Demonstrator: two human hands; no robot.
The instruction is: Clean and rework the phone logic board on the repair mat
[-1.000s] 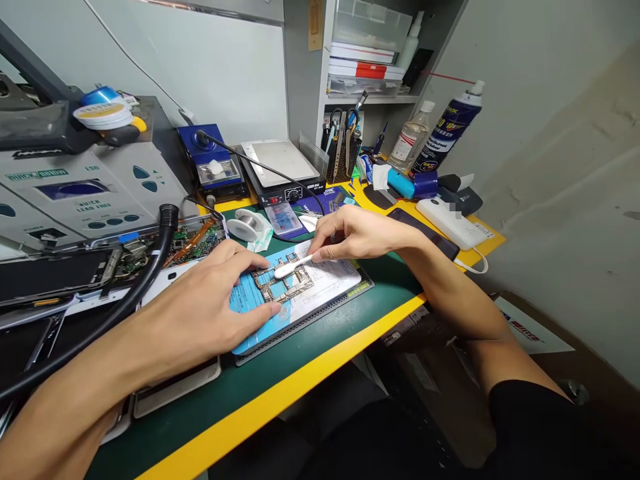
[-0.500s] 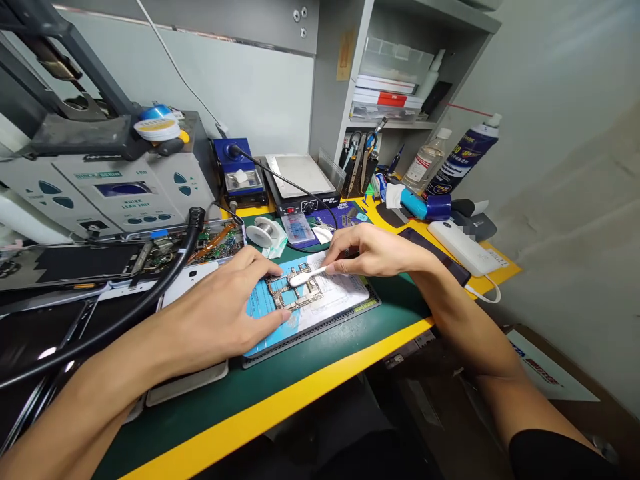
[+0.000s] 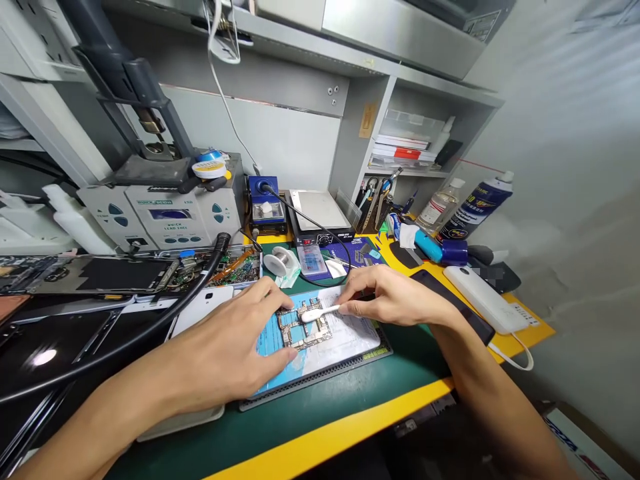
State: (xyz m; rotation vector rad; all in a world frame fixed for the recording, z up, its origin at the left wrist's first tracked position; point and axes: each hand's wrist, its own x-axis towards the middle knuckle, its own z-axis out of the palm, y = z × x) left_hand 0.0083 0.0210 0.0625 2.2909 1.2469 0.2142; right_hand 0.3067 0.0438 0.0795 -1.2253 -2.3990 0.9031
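Observation:
A bare phone circuit board (image 3: 320, 332) lies flat on a blue and white sheet over a booklet (image 3: 357, 333). My left hand (image 3: 240, 340) steadies it from the left, the forefinger at its far edge and the thumb at its near edge. Between the thumb and fingertips of my right hand (image 3: 387, 297) is a white cotton swab (image 3: 313, 315), held at a low slant. The swab's large tip rests over the upper middle of the board. Whether it presses on the chips is too small to tell.
A hot-air rework station (image 3: 170, 213) stands at the back left; its black hose (image 3: 185, 310) runs past my left forearm. Behind the board are a solder spool (image 3: 280, 261) and a heating plate (image 3: 320, 210). A bottle, spray can (image 3: 475, 207) and power bank (image 3: 483, 300) are on the right.
The view has tilted upward, so the bench appears lower and more shelf shows. Both hands keep their hold, and the swab tip stays over nearly the same part of the board.

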